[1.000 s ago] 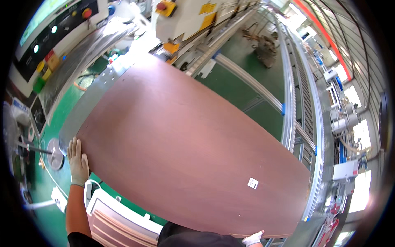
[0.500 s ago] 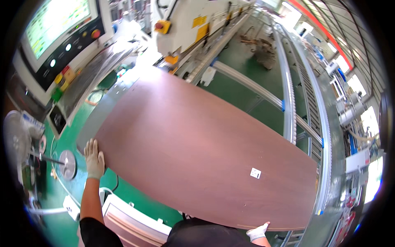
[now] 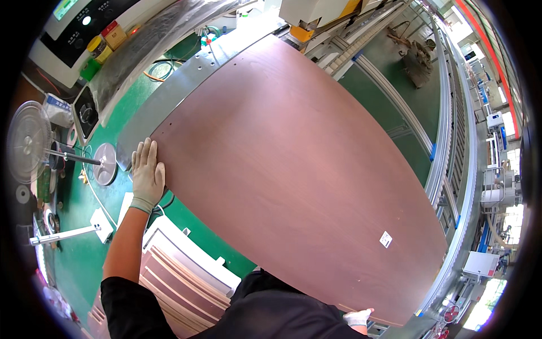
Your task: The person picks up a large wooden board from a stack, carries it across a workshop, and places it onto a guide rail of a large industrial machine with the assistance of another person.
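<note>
In the head view, a large reddish-brown board (image 3: 293, 175) fills the middle of the scene, lying flat and running from the far left to the near right. The left hand (image 3: 147, 174), in a pale glove, lies flat and open on the board's left edge, fingers spread and pointing away; it presses the edge rather than grasping it. The right hand (image 3: 358, 317), also gloved, shows only in part at the board's near right edge, touching it from below the rim; whether it is open or closed around the edge I cannot tell.

A small white square label (image 3: 385, 239) sits on the board's top face near its right end. Beside the left hand, a grey metal plate (image 3: 169, 107) lies along the board's far left side, touching it.

On the far left stands a machine control panel (image 3: 79, 25), white and dark, with a yellow-lidded jar (image 3: 99, 46), a red-topped box (image 3: 116, 35) and a green block (image 3: 89, 69) along its near edge. A white fan (image 3: 27, 141) stands at the left on the green floor (image 3: 79, 265). Near the person, a stack of brown panels (image 3: 175, 277) lies under the left forearm. A long metal conveyor rail (image 3: 451, 147) runs along the right side.
</note>
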Action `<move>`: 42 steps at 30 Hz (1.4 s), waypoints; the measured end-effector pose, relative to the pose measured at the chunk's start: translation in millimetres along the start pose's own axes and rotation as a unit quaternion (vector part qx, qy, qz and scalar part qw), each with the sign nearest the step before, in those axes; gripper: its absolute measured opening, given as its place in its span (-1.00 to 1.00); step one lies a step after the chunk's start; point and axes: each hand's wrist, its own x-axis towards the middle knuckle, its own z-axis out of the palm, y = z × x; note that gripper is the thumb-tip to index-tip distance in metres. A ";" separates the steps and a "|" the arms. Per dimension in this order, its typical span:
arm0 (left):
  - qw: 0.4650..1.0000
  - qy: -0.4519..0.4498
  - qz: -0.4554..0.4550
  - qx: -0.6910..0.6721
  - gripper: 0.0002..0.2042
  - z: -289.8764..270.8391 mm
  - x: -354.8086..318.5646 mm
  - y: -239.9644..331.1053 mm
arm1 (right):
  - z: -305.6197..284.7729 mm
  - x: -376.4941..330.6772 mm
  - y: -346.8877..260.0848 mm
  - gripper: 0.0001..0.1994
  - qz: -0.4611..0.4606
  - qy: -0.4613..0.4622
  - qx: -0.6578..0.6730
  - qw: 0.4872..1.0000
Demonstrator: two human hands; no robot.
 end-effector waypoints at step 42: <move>0.922 0.310 -0.154 0.175 -0.58 103.4 68.3 133.5 | 338.5 114.7 -79.3 -0.54 0.173 -0.483 -0.233 0.826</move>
